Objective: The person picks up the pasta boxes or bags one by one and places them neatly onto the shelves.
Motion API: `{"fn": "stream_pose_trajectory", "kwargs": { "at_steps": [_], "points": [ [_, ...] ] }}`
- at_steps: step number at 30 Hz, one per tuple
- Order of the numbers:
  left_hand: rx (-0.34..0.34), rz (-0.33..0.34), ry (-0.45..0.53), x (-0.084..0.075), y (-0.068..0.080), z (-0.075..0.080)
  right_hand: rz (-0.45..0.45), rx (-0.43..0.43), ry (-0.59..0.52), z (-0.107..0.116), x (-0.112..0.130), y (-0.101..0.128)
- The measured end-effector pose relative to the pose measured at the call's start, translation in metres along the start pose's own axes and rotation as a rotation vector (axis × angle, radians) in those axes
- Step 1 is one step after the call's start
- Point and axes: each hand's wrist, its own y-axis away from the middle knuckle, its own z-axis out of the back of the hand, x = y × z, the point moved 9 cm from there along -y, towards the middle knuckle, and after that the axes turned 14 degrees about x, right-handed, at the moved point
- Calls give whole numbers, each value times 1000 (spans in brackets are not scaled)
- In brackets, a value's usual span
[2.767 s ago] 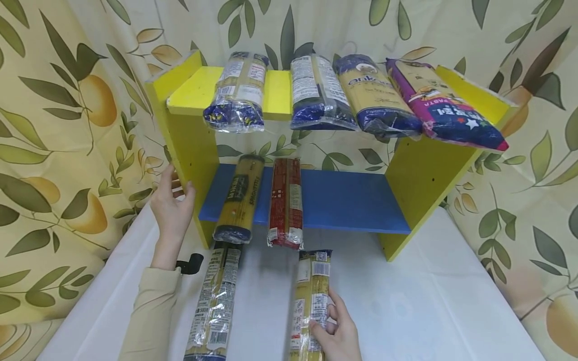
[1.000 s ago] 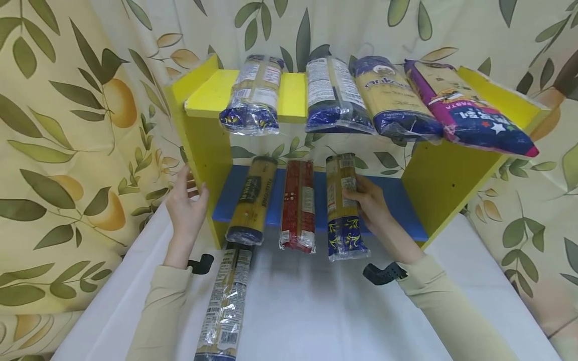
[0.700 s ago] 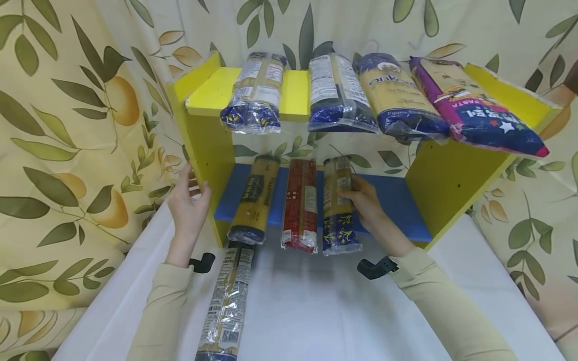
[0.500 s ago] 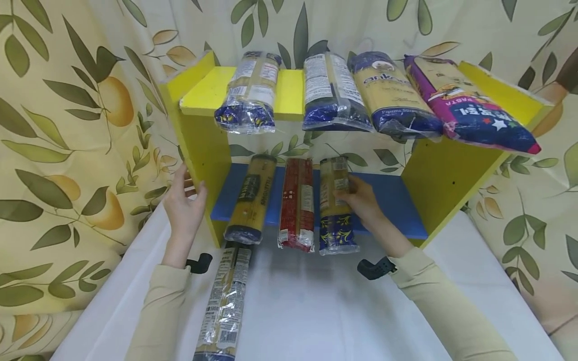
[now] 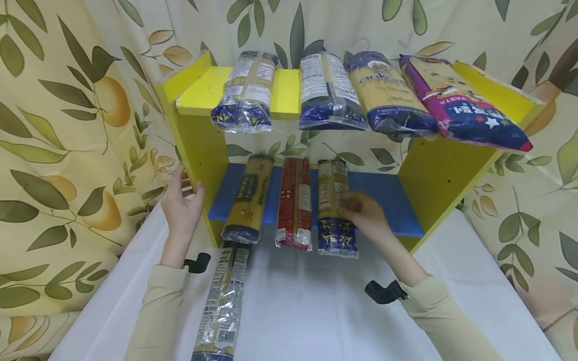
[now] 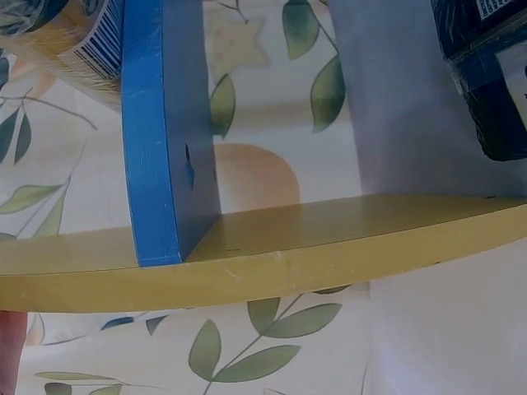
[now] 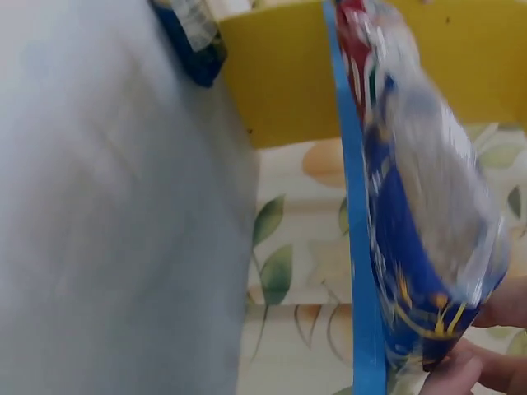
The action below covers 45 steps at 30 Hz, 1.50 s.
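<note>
My right hand [image 5: 367,216] is at the right edge of a pasta pack [image 5: 337,235] with a blue, yellow-patterned end, lying on the blue lower shelf. In the right wrist view, thumb and fingers [image 7: 457,374] pinch about that pack's end [image 7: 420,271]; the fingertips are partly hidden. A red pack [image 5: 293,210] lies just left of it, then a spaghetti pack [image 5: 248,200] with a dark label. My left hand [image 5: 182,205] stands at the outer side of the yellow left panel [image 5: 198,155], thumb spread, holding nothing. Only a sliver of it shows in the left wrist view.
Several pasta bags, among them a purple one [image 5: 465,103], lie on the yellow top shelf [image 5: 286,95] and overhang its front. A long pack [image 5: 221,301] lies on the white cloth [image 5: 293,311] below, at the left. A patterned curtain [image 5: 81,150] surrounds the unit.
The right hand carried the blue-ended pack from the cloth up onto the lower shelf, then shifted it left beside the red pack. Lately that hand has slid towards the pack's front. Left hand unchanged.
</note>
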Motion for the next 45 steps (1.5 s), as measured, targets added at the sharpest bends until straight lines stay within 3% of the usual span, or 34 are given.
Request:
{"fn": "stream_pose_trajectory", "kwargs": {
  "at_steps": [4,13,22,26,30,34,39,45],
  "points": [
    [2,3,-1,-1,0,0,48,-54,35,-1,12,26],
    [1,11,0,-1,1,-3,93,-179,-35,-4,23,84],
    [-7,13,6,0,1,-3,260,-248,-130,-19,48,136],
    [-1,19,15,-1,2,-2,289,-160,-83,-46,61,150],
    [7,28,18,-1,3,-2,235,-5,-73,-85,66,151],
    [-5,29,19,-1,2,0,188,126,-113,-127,65,135],
    [-13,28,14,0,2,2,223,248,-187,-180,62,112],
    [-16,25,19,-1,1,2,184,325,-234,-235,57,89]
  ]
}}
